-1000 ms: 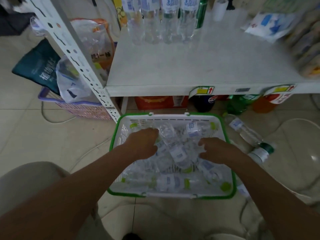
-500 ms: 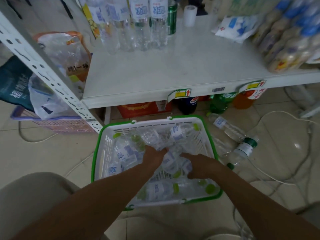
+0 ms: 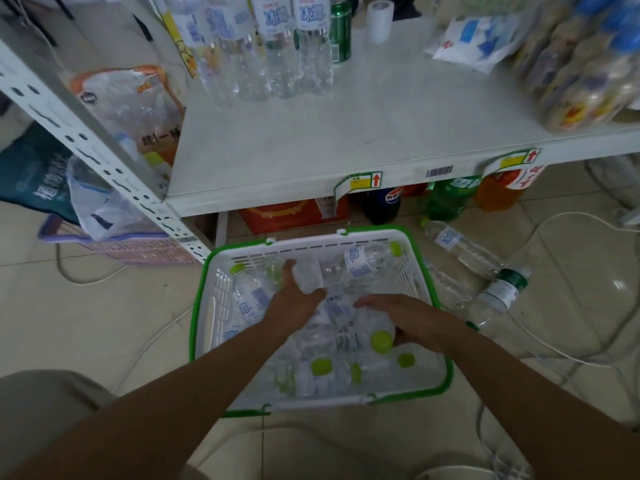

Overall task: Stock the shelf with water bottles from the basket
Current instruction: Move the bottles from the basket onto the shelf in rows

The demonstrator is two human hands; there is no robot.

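Bottles: clear water bottles (image 3: 360,263) with green caps lie jumbled on their sides in the basket (image 3: 216,306), piled from its front wall to its back wall.
Left hand: the left hand (image 3: 294,301) has its fingers curled round one bottle (image 3: 306,277) near the basket's back wall, left of centre.
Right hand: the right hand (image 3: 408,318) lies over a second bottle (image 3: 367,323) toward the basket's right wall. Its fingers seem wrapped round the body, though the grasp is partly hidden. A green cap (image 3: 381,341) pokes out beside the palm.
Handling: these look full and sealed, so probably weighty for their size. The thin walls would likely dent under a hard squeeze, and the smooth plastic and label could slip. The labelled middle of the body seems the best place to grip, and the cap end is the stiff part.
Basket: it sits on the floor just in front of the shelf's front edge.
Shelf: the white shelf (image 3: 346,133) carries a row of bottles (image 3: 277,46) standing upright at its back left corner. The board in front of that row looks like the spot for the next ones.
Nearby: a green can (image 3: 341,32) stands touching the row's right end, and loose bottles (image 3: 460,247) lie on the floor right of the basket.
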